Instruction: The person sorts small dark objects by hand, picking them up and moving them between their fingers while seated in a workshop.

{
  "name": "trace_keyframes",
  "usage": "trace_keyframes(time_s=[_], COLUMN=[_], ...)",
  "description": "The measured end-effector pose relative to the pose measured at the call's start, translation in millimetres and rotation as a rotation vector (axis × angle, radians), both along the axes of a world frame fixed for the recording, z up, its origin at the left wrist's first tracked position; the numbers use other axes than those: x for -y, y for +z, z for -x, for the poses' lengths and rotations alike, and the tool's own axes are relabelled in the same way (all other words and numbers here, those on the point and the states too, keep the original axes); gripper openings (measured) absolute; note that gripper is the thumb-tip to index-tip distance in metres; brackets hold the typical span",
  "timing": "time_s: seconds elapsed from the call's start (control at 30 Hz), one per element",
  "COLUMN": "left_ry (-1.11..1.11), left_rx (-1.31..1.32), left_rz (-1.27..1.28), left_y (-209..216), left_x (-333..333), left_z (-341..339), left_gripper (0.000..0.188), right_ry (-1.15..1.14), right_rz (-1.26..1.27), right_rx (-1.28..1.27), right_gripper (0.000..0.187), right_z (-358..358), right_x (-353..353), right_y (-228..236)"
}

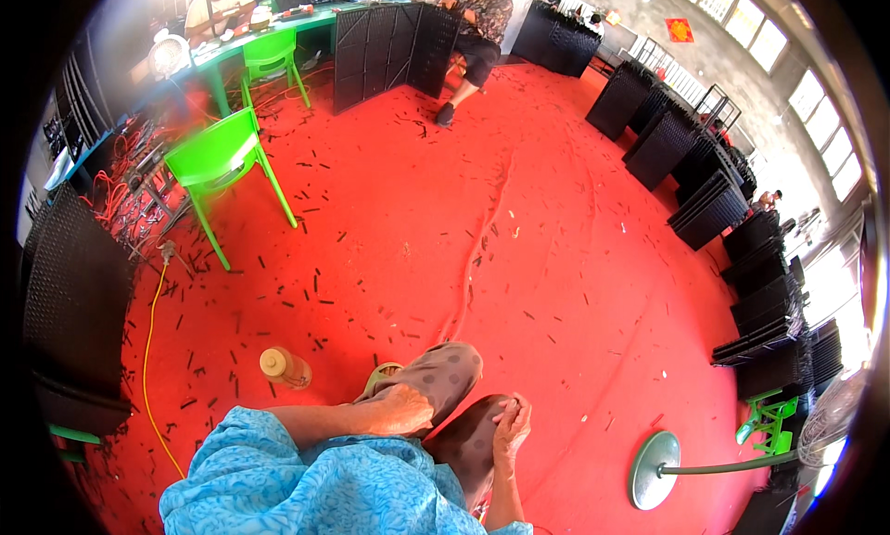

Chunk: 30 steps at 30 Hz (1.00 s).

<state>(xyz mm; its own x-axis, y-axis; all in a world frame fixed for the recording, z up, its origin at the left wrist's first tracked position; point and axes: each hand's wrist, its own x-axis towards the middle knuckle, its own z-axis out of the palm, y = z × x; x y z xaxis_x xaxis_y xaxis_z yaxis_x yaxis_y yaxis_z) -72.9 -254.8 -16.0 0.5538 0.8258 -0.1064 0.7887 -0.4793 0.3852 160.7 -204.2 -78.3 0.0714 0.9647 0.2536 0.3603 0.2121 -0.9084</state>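
Trousers [449, 372] under hands [406, 409] | bottle [286, 368] left | fan base [649, 484] right | chair [211, 155] ahead-left

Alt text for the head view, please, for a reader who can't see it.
The left hand and right hand rest on the wearer's brown dotted trousers. A capped bottle stands to the left on a red floor littered with small dark strips; beyond are green chairs, black panels and other people.

Bottle [289, 369] left of left hand [406, 409]. Green chair [213, 157] farther off, ahead-left. Stand fan [723, 465] right of right hand [511, 427]. Black panels [619, 101] ranked far ahead-right. Red floor [556, 257], dark scraps [316, 283] strewn.
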Motion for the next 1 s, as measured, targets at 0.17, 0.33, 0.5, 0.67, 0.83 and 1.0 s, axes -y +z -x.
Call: trace_keyframes(time_s=[0.17,0.33,0.5,0.67,0.83,1.0], left_ry=[-0.003,-0.004,0.003,0.022,0.024,0.013], left_rx=[-0.005,0.003,-0.009,-0.031,-0.006,-0.016], left_rz=[0.001,0.022,0.049,0.097,0.025,-0.014], left_y=[1.7,2.7,3.5,9.6,3.3,4.5], left_x=[0.0,0.2,-0.3,-0.9,0.9,0.3], left_z=[0.0,0.9,0.5,-0.3,0.2,0.5], left_gripper=[0.044,0.043,0.042,0.040,0.038,0.037], right_ry=[-0.001,0.006,0.014,0.011,0.015,0.017], right_rz=[0.010,0.008,-0.009,0.006,0.015,0.026], right_rx=[-0.008,-0.011,0.002,0.012,-0.018,-0.044], right_gripper=[0.017,0.017,0.016,0.016,0.016,0.016], right_z=[-0.3,1.0,0.9,0.4,1.2,0.4], right_x=[0.4,1.0,0.3,0.7,2.0,2.3], right_y=[-0.4,2.0,2.2,2.4,5.6,5.8])
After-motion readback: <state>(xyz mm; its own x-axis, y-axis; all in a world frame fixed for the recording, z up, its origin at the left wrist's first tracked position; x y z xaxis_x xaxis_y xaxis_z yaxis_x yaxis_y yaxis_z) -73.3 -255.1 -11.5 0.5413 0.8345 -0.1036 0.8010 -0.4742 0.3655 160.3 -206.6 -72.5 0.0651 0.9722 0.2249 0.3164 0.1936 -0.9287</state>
